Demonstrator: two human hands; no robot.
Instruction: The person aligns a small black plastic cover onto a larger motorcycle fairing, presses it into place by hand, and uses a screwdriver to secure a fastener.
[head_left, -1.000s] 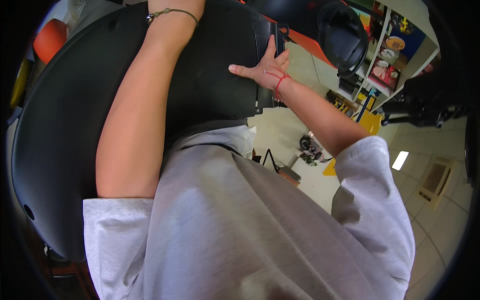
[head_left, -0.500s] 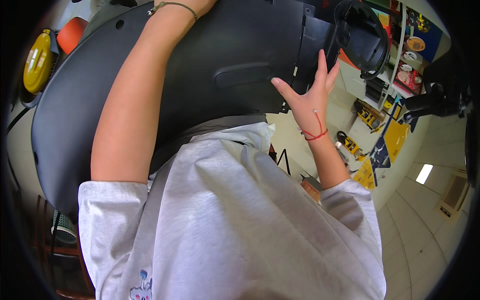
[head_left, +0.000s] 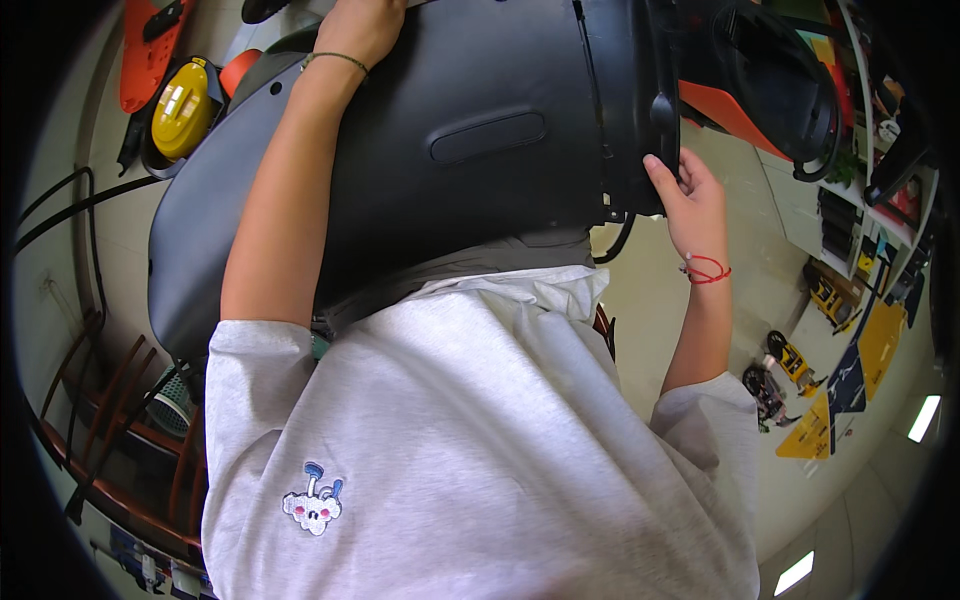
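Note:
A large, curved black moulded plastic panel [head_left: 400, 190] with a long oval recess spans the space in front of my body. A seam separates its main part from a narrower black section on the right. My left hand [head_left: 362, 28] lies on the panel near the top of the view, the forearm across its face; the fingertips are cut off or hidden. At the lower right edge of the narrower section, my right hand [head_left: 690, 195] is closed, thumb against the black plastic and the other fingers curled partly out of sight behind it.
Beyond the right section is a black rounded part [head_left: 775, 70] with an orange-red piece [head_left: 735, 110]. At the left are a yellow rounded object [head_left: 182, 110], black cables [head_left: 85, 210] and a brown wooden chair [head_left: 120, 380]. Yellow-and-black models [head_left: 792, 362] and shelves [head_left: 850, 190] stand right.
My right hand was spread wide over the narrower section; now it has drawn down and closed at its edge. The view has shifted, showing more at the left. My left hand stays on the panel.

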